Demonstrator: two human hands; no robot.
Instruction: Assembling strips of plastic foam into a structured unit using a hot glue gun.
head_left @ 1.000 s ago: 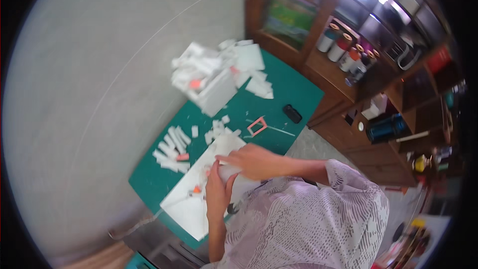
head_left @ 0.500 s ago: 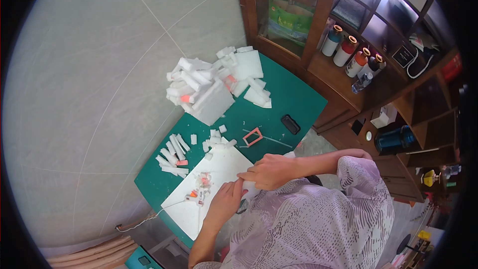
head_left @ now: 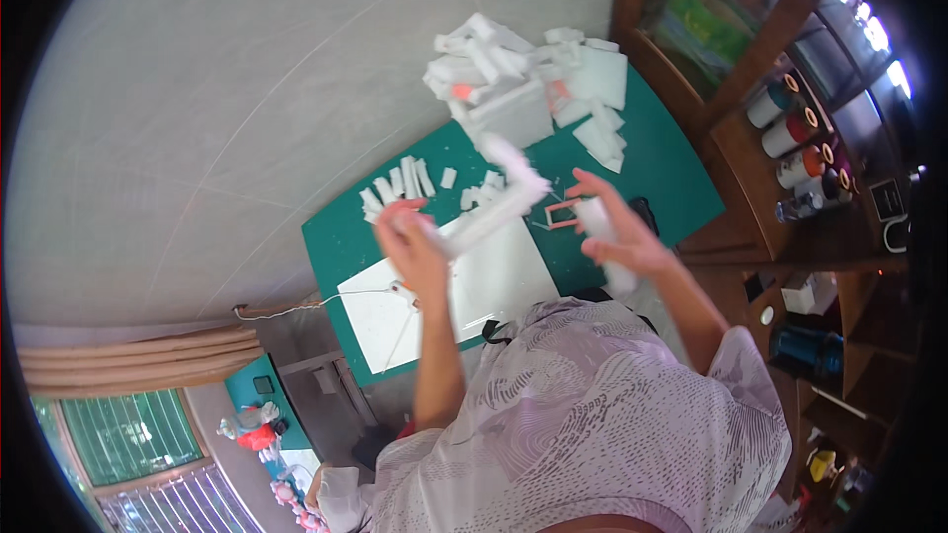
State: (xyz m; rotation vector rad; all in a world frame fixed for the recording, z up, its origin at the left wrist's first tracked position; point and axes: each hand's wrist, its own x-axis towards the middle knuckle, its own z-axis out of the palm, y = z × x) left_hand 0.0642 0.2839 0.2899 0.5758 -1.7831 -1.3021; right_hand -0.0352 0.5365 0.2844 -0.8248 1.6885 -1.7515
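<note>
My left hand (head_left: pixel 413 249) is closed on one end of a bent white foam piece (head_left: pixel 494 214), raised above the table and blurred. Its far arm angles up toward the foam pile. To the right, my right hand (head_left: pixel 627 237) has its fingers curved around a white foam strip (head_left: pixel 595 220), blurred by motion; the strip's lower end shows below the thumb. Under my left hand lies a white board (head_left: pixel 504 271). A corded glue gun (head_left: pixel 398 288) rests on it, mostly covered by the left hand and wrist. A pink rectangular frame (head_left: pixel 561 214) lies between the hands.
White foam blocks (head_left: pixel 509 109) are heaped at the back of the green table (head_left: pixel 671 158). Cut foam strips (head_left: pixel 405 181) and small foam pieces (head_left: pixel 481 191) lie near the board. A black object (head_left: pixel 644 212) sits behind my right hand. A wooden cabinet (head_left: pixel 726 188) borders the right.
My hands were together low over the board's near edge. Now they are raised and apart, with the bent foam piece in the left and a foam strip in the right. The view has shifted.
</note>
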